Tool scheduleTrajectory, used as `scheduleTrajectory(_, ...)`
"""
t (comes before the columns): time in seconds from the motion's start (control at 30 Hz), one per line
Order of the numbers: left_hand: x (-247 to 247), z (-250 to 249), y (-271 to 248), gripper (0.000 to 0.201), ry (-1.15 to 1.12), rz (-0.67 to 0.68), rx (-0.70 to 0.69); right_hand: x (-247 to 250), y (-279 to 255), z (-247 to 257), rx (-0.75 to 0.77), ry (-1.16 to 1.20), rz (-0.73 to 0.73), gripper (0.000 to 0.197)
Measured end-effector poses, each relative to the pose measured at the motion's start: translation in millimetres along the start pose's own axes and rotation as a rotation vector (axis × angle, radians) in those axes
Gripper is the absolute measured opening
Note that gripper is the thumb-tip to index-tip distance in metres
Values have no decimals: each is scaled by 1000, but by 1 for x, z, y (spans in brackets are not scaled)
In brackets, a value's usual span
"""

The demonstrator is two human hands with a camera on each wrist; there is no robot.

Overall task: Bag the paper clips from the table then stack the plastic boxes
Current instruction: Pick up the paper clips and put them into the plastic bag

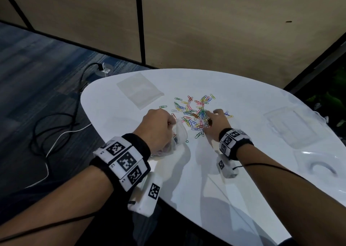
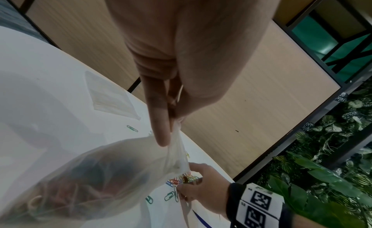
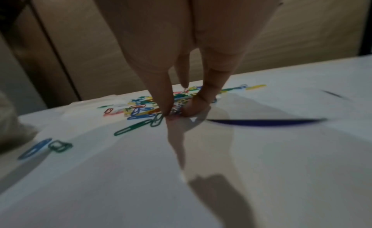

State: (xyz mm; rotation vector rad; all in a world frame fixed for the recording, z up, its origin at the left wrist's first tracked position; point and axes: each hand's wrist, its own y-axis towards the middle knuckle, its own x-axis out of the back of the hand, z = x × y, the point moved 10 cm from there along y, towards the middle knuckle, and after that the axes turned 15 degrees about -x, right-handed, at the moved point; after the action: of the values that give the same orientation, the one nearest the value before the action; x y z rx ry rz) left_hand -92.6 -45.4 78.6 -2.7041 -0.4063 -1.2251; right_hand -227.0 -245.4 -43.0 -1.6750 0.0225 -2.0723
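Coloured paper clips (image 1: pixel 194 111) lie scattered in a pile on the white table (image 1: pixel 187 180). My left hand (image 1: pixel 159 126) pinches the rim of a clear plastic bag (image 2: pixel 96 180), which holds several clips and sags onto the table. My right hand (image 1: pixel 215 122) reaches into the pile, thumb and fingertips (image 3: pixel 169 110) pinching a small bunch of clips (image 3: pixel 176 111) against the tabletop. A clear plastic box (image 1: pixel 292 128) lies on the right of the table. A second clear piece (image 1: pixel 316 163) sits nearer the front right.
An empty clear bag (image 1: pixel 139 89) lies flat at the table's far left. Cables (image 1: pixel 61 126) trail over the carpet to the left. A beige partition wall (image 1: pixel 224 30) stands behind the table, and leafy plants (image 2: pixel 332 159) are at the right.
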Motion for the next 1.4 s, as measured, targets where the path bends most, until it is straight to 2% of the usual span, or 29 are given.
scheduleTrajectory(0.1, -3, -1, 1, 31, 16, 15, -9, -4, -6, 26, 129, -136, -70, 36)
scheduleTrajectory(0.17, -4, -2, 1, 30, 26, 21, -11, -5, -10, 36, 165, -192, -92, 22)
scheduleTrajectory(0.27, -4, -4, 1, 30, 32, 26, -12, -5, -12, 36, 148, -238, -43, 21)
scheduleTrajectory(0.33, -3, -4, 1, 30, 35, 25, -11, 3, -10, 25, 78, -134, -24, 25)
scheduleTrajectory(0.43, -2, -2, 1, 31, 19, 21, 2, 24, -2, -15, -132, 200, -19, 13)
scheduleTrajectory(0.53, -3, 1, 3, 31, 18, 23, 16, 22, -4, -44, -341, 739, 242, 9)
scheduleTrajectory(0.6, -4, 1, 3, 30, 21, 29, 16, 26, -18, -35, -375, 1102, 415, 12)
scheduleTrajectory(0.63, -4, 1, 3, 30, 21, 27, 17, 30, -29, -24, -365, 1203, 489, 17)
scheduleTrajectory(0.77, -2, -1, 3, 30, 7, -1, 17, 35, -74, 28, -286, 1350, 735, 17)
scheduleTrajectory(0.87, 0, -2, 3, 29, 0, -26, 26, 18, -99, 57, -253, 1300, 805, 13)
scheduleTrajectory(0.93, 2, -1, 3, 29, -4, -42, 34, 11, -108, 68, -221, 1229, 748, 10)
scheduleTrajectory(1.03, 6, -2, 3, 27, -10, -58, 31, 13, -106, 81, -117, 987, 591, 16)
scheduleTrajectory(1.17, 13, 2, 3, 27, -29, -79, 46, 23, -108, 100, 44, 709, 634, 23)
scheduleTrajectory(1.27, 14, 5, 2, 29, -66, -82, 54, 43, -91, 94, 62, 718, 606, 21)
scheduleTrajectory(1.33, 14, 5, 0, 29, -76, -78, 50, 56, -58, 68, 11, 700, 437, 21)
scheduleTrajectory(1.4, 17, 6, -1, 28, -61, -83, 34, 65, -21, 27, -61, 452, 171, 26)
